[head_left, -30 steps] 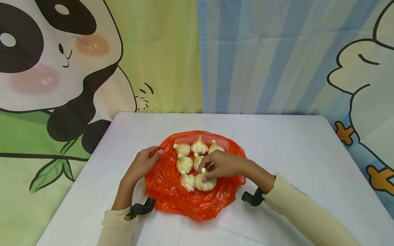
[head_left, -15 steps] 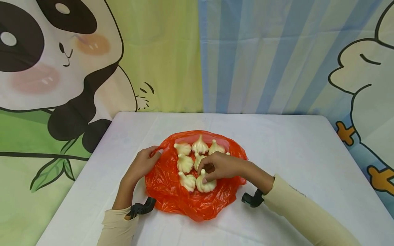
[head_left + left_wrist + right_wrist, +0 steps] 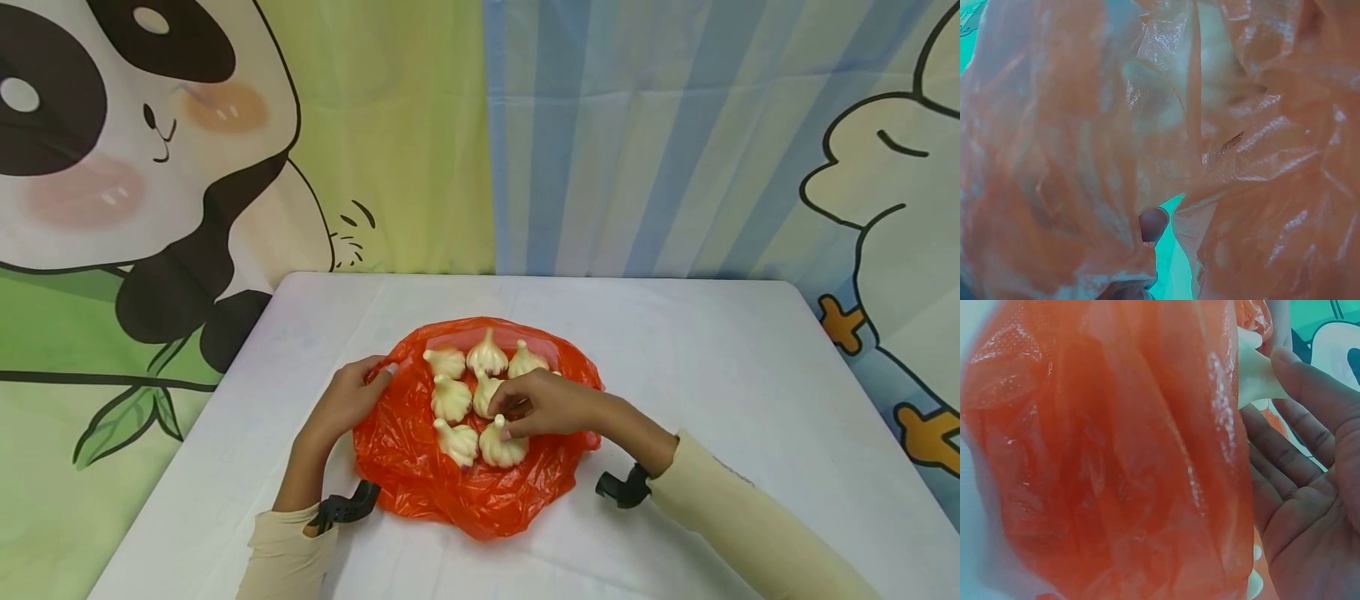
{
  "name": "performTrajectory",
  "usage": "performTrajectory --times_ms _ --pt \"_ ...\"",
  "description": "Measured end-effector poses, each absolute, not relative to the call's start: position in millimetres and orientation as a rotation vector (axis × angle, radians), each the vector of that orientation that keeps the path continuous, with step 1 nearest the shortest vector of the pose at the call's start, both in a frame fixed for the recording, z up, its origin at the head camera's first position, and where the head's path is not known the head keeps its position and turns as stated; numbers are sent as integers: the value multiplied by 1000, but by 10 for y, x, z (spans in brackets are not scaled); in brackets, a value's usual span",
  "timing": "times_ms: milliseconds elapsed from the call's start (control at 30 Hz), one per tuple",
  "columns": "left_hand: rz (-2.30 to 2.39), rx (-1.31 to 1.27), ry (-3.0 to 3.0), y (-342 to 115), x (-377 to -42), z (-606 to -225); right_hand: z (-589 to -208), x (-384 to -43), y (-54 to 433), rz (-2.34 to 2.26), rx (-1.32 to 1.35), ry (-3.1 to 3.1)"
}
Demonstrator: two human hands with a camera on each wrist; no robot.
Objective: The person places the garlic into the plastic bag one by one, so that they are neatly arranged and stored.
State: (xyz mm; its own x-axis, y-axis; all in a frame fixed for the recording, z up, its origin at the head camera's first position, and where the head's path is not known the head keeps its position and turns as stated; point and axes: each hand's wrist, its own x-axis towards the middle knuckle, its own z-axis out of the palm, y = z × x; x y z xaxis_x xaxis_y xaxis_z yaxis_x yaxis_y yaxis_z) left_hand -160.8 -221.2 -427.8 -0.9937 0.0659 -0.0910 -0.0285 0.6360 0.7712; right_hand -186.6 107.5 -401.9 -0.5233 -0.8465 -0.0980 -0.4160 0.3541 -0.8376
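A red plastic bag (image 3: 465, 500) lies spread on the table with several garlic bulbs in its opening. At the bag's left edge, my left hand (image 3: 351, 400) grips the plastic between thumb and fingers; a fingertip (image 3: 1154, 224) shows beneath the film in the left wrist view. My right hand (image 3: 543, 404) reaches in from the right and pinches the neck of the front right garlic bulb (image 3: 502, 448). In the right wrist view the thumb (image 3: 1297, 375) meets that pale neck (image 3: 1257, 375). Close by sit a front left bulb (image 3: 457, 442) and a middle bulb (image 3: 486, 393), partly covered by my hand.
Further bulbs, such as the back middle bulb (image 3: 487, 353), form a row along the bag's far side. The white table (image 3: 712, 358) extends around the bag. Behind it hangs a printed curtain (image 3: 420, 150). Black wrist mounts (image 3: 624, 487) sit on both wrists.
The front left bulb has shifted slightly left, and the front right bulb slightly right. My right hand has drawn back a little to the right, uncovering more of the middle bulb. My left hand stays put.
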Motion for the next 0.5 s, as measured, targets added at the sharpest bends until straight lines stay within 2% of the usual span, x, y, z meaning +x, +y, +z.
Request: performTrajectory --times_ms 333,500 --pt "1313 69 2764 -2198 -1616 -4286 -4033 -1825 1208 -1246 -1060 2061" --pt "1274 -15 2781 -2245 -1565 -4286 -3959 -1808 1417 -1326 -1108 2190"
